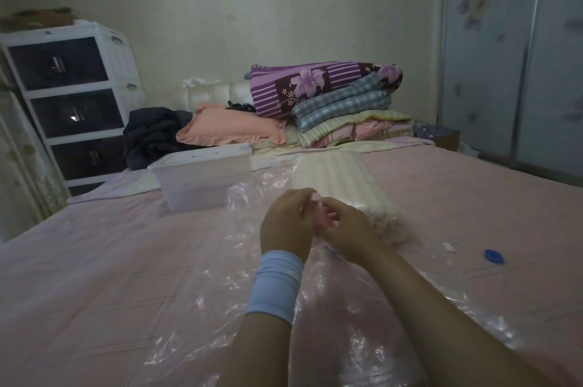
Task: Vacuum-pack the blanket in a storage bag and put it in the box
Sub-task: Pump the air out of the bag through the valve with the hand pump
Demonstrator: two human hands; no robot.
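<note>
A pink-sheeted bed (94, 260) fills the dim room, with a white drawer unit (72, 96) to its left, a wardrobe (511, 55) to its right and folded bedding (340, 102) at the headboard. The striped cream blanket (334, 175) lies with the clear storage bag (205, 307) spread on the sheet, just beside the translucent box (202, 178); glare hides whether it is fully inside. Above the bag the left hand (285, 222) and right hand (350, 232) meet, fingers curled round a pink piece (318, 206) too blurred to identify.

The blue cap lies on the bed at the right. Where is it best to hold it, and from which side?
Pinch the blue cap by its round rim, on opposite sides, coming down from above: it lies flat and low on the sheet. The right hand is nearer, but it and the left hand now hold a small pink piece.
</note>
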